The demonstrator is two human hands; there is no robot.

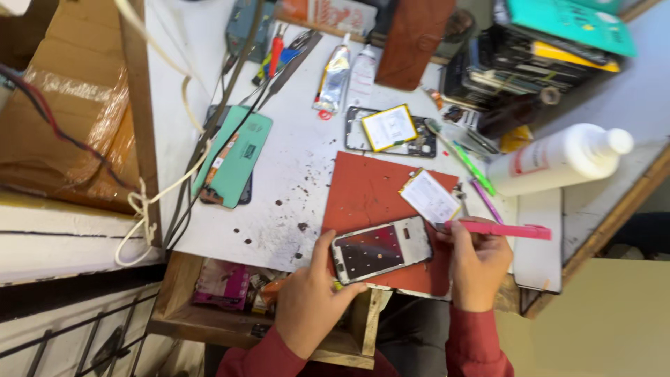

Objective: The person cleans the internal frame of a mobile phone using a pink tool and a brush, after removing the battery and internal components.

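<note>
**Phone held steady at a cluttered repair desk**

A person in dark red sleeves is holding a smartphone (382, 248) over a red work mat (363, 195) near the front edge of the white, speckled desk (293, 174). The phone is lying flat with its glossy dark screen facing up, its long axis running left to right and tilting slightly upward toward the right, where a pale, scuffed strip is showing at the end. The left hand (310, 300) is gripping the phone's left end, the thumb lying along the near-left corner and the fingers curling underneath, clamped on the casing. The right hand (478, 269) is touching the phone's right end while its fingers are closing around a slim pink plastic tool (506, 230), which is pointing left to right, its tip meeting the phone's upper right corner.

Just beyond the phone, a small white card (430, 197) is lying on the mat. Farther back, a bare phone frame with a yellow-edged battery (389, 128) is resting on the desk, near a crumpled metallic glue tube (333, 80). A white plastic bottle (558, 159) is lying on its side to the right. A teal phone back panel (237, 157) is sitting to the left, crossed by cables.
</note>
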